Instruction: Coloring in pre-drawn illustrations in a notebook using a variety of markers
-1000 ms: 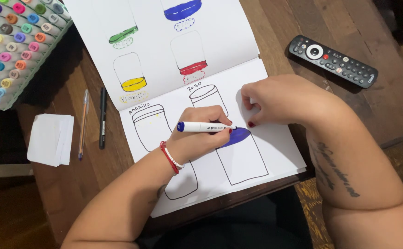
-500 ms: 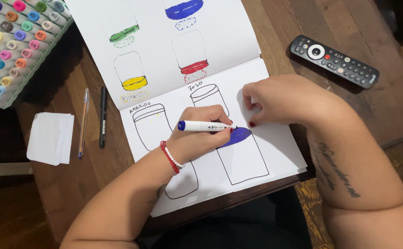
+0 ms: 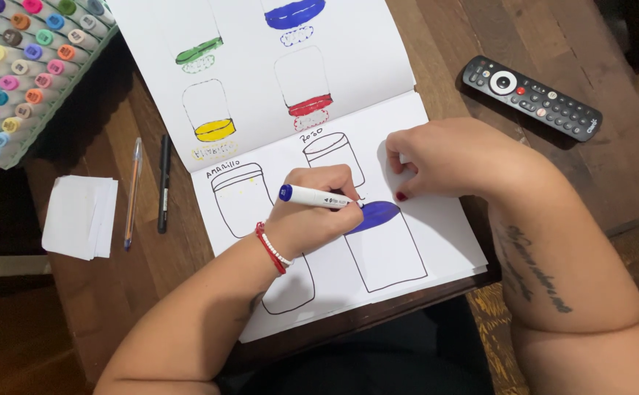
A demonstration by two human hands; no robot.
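Observation:
My left hand [image 3: 311, 216], with a red and white bracelet at the wrist, grips a white marker with a blue end [image 3: 314, 196]. Its tip rests at the left edge of a blue oval patch [image 3: 379, 213] at the top of a drawn jar outline [image 3: 387, 252]. The drawing is on the lower page of an open sketchbook [image 3: 378, 73]. My right hand [image 3: 447, 157] lies curled on the same page just above and right of the blue patch, its fingers folded under. My tattooed forearm runs off to the lower right.
A rack of several coloured markers [image 3: 12, 66] sits at the top left. A clear ballpoint pen [image 3: 132, 192], a black pen [image 3: 163, 183] and a small stack of white paper [image 3: 79, 217] lie left of the sketchbook on the wooden table [image 3: 107, 292]. A black remote control [image 3: 530, 96] is at the upper right.
The marker has tilted and its tip has slid a little to the left, which uncovers more of the blue patch. My right hand has barely moved.

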